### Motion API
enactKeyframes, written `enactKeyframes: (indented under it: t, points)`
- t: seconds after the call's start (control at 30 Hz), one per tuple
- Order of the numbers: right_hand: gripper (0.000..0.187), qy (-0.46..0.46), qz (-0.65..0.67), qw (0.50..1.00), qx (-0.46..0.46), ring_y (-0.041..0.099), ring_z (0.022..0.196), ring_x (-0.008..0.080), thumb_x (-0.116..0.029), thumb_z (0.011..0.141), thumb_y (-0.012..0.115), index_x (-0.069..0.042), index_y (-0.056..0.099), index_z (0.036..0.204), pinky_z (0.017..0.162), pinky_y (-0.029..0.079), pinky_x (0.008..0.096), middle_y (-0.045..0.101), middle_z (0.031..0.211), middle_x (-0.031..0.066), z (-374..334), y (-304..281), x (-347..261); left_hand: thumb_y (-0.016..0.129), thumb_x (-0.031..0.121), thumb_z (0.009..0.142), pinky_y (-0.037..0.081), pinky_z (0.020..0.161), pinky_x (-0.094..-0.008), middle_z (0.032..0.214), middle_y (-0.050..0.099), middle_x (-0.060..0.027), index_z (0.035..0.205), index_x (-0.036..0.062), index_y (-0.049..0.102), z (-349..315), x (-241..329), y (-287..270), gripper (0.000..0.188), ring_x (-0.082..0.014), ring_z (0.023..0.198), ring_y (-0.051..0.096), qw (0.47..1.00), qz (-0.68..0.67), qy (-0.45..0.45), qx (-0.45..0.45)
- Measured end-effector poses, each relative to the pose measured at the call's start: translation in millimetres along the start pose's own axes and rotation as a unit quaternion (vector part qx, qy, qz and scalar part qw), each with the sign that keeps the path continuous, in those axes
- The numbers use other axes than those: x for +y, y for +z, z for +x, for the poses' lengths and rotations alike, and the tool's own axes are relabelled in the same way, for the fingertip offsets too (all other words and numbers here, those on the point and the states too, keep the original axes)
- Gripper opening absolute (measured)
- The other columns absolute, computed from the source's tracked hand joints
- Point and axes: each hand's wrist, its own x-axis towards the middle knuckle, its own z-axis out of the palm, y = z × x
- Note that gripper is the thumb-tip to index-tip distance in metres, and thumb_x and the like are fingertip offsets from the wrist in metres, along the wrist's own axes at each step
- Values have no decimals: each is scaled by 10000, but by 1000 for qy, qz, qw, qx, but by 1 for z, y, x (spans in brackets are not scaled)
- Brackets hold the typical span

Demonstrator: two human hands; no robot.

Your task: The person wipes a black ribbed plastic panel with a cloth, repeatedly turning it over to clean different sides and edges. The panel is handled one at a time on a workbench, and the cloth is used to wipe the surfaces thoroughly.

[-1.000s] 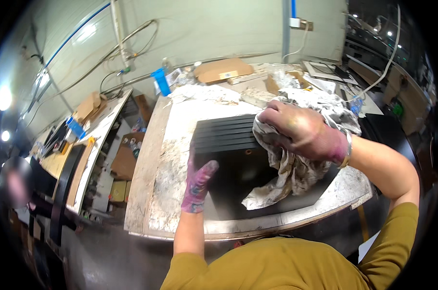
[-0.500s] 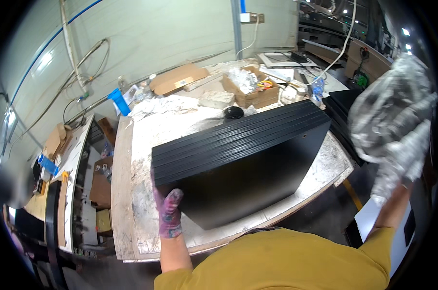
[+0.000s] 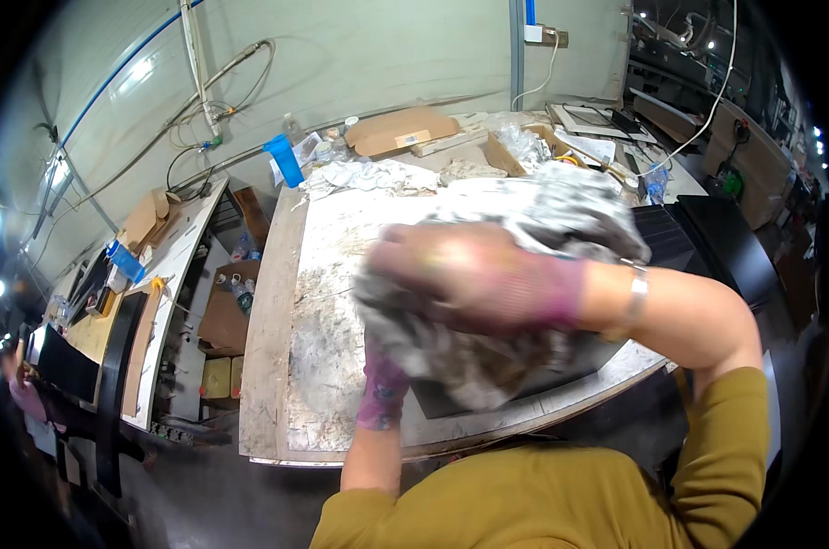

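Note:
My right hand (image 3: 474, 274), in a pinkish-purple glove and blurred by motion, is closed on a large crumpled grey-and-white rag (image 3: 584, 215). The rag hangs over the stack of black boards (image 3: 442, 401) and covers most of it. Dark lower parts of the stack show beneath the cloth, on the worktable (image 3: 318, 366). My left hand (image 3: 382, 393), gloved in purple, is upright at the stack's left end. Its fingers are hidden behind the rag and my right hand.
White cloths (image 3: 369, 178), a blue cup-like container (image 3: 284, 161), flat cardboard (image 3: 401, 131) and an open box with clear plastic (image 3: 520, 151) lie along the table's back. More black panels (image 3: 721, 233) stand at the right. A side bench (image 3: 172, 284) is left; another person's hand (image 3: 21, 389) shows at far left.
My right hand has swung the rag from the far right across onto the stack, in front of my left hand. The view has shifted, so the table sits further right.

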Motion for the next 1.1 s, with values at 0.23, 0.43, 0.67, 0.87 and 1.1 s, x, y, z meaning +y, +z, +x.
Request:
enactKeyframes:
  t: [0.23,0.43,0.67,0.87,1.1]
  points:
    - [488,127,-11,991,52,556,1192,231,95,830,582,-34,524,1297,1012,474,331,563,1230,135,-109,-67,54,844,363,708,351,1107,-415,1470,354,-148,1516,23,159,3,10,-3,1112,-273,1328,398,997,63,42,9]
    - [465,-23,-78,996,38,588,1115,293,-65,784,677,-34,528,1224,935,506,388,574,1154,142,-33,-11,33,802,349,759,383,1085,-400,1397,427,-156,1475,17,237,4,-2,-1,970,-238,1280,449,996,66,59,5]
    - [489,80,-63,988,117,579,1114,301,-44,786,722,-42,538,1239,986,472,373,580,1208,136,-102,-40,77,829,257,691,370,1079,-394,1434,379,-142,1535,66,129,-5,20,3,1113,-272,1289,417,997,77,-1,-6]
    - [457,51,-122,988,74,595,1034,329,-94,755,700,-43,528,1175,885,496,380,566,1131,138,-50,-18,38,772,321,779,399,1038,-385,1382,404,-153,1517,49,139,7,24,5,1010,-267,1256,427,995,90,-23,-34]
    - [502,-33,-161,981,106,586,1094,345,-89,769,680,-49,515,1241,909,491,379,579,1158,164,-42,-8,73,747,174,811,504,844,-299,1340,457,-154,1513,42,145,12,14,-4,935,-225,1076,554,997,70,16,-24]
